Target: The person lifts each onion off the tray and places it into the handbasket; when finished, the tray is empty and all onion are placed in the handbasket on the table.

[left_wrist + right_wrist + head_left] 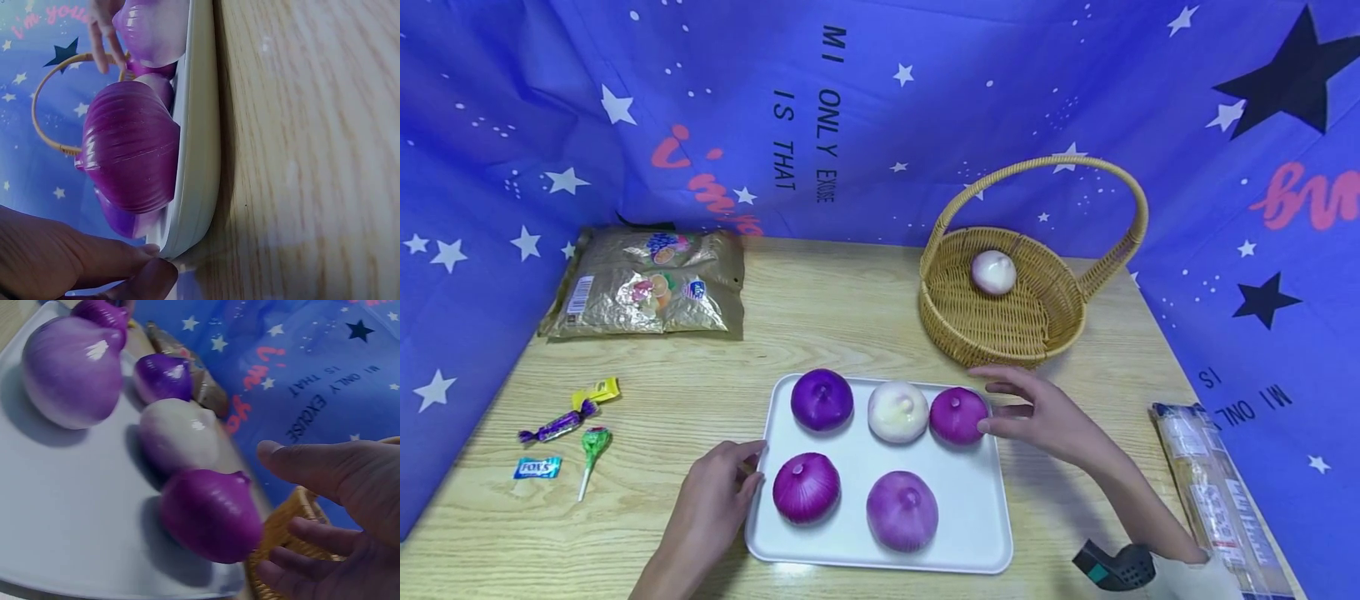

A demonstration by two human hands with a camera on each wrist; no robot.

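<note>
A white tray (970, 517) carries several onions. My left hand (718, 492) is at its left edge, with thumb and fingertip pinching the rim (194, 187) in the left wrist view. Closest to that hand is a magenta onion (807, 488); a pale purple onion (902, 511) sits to its right. Along the far side stand a dark purple onion (822, 400), a white onion (898, 412) and a smaller magenta onion (211, 515). My right hand (1037, 412) is beside that smaller onion, fingers spread and holding nothing in the right wrist view.
Behind the tray's right end stands a wicker basket (943, 321) with a tall handle and one whitish onion (994, 272) inside. A gold bag (647, 283) lies back left. Wrapped candies (559, 425) and a green lollipop (595, 446) lie left; a clear plastic package (1217, 500) lies right.
</note>
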